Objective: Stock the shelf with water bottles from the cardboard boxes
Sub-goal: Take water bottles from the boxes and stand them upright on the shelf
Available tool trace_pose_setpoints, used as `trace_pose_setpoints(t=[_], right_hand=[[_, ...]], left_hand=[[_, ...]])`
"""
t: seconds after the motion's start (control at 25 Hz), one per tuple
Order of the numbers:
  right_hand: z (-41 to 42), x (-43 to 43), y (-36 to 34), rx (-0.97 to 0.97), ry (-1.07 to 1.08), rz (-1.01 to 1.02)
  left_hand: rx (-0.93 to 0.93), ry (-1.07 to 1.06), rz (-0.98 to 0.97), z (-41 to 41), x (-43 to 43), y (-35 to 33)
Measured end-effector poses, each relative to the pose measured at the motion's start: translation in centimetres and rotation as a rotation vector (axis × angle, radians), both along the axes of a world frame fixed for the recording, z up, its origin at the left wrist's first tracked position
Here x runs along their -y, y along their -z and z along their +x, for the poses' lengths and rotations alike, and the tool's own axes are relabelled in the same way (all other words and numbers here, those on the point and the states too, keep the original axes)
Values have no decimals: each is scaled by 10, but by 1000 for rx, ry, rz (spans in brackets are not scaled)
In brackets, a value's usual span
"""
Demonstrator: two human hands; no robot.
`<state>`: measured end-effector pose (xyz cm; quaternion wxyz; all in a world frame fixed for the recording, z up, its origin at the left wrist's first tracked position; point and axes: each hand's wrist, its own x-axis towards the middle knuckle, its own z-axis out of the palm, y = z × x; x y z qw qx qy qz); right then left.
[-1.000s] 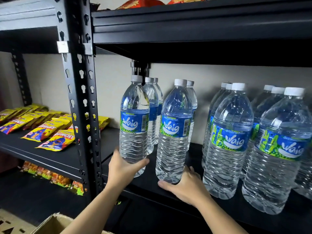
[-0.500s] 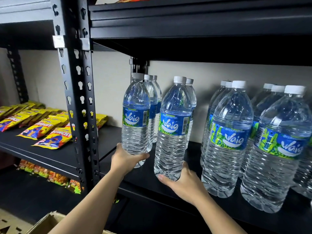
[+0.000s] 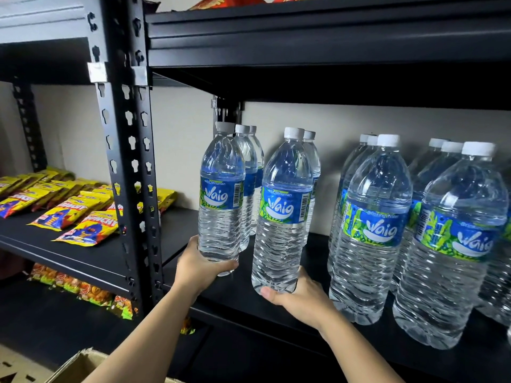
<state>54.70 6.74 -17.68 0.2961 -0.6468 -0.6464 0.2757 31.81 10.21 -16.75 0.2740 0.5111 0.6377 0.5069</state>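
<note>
Two clear water bottles with blue "Waig" labels stand at the front of the black shelf (image 3: pixel 276 308). My left hand (image 3: pixel 201 268) grips the base of the left bottle (image 3: pixel 221 194). My right hand (image 3: pixel 300 297) grips the base of the right bottle (image 3: pixel 284 211), thumb across its front. Behind each stand more small bottles (image 3: pixel 250 172) in rows. To the right are larger bottles (image 3: pixel 370 230) with white caps, several in rows. A corner of an open cardboard box (image 3: pixel 80 366) shows at the bottom left.
A black perforated upright post (image 3: pixel 130 161) divides the shelving just left of my left hand. Yellow snack packets (image 3: pixel 72 214) lie on the left shelf, with more packets (image 3: pixel 83 291) on the shelf below. The upper shelf (image 3: pixel 318 42) overhangs the bottle tops.
Both hands have pushed their bottles a little further back on the shelf, toward the rows behind. The view has tilted slightly.
</note>
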Motion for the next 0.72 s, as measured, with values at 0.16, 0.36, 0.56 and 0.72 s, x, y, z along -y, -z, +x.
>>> trace_pose_setpoints(t=[0.16, 0.36, 0.56, 0.72], right_hand=[[0, 2, 1, -35, 10, 9], [0, 3, 2, 48, 10, 35], [-1, 5, 0, 111, -3, 53], [-1, 1, 4, 130, -8, 51]], left_hand=[[-12, -32, 8, 2, -2, 1], [3, -9, -24, -2, -5, 4], [9, -2, -1, -1, -3, 2], [-5, 1, 24, 2, 0, 2]])
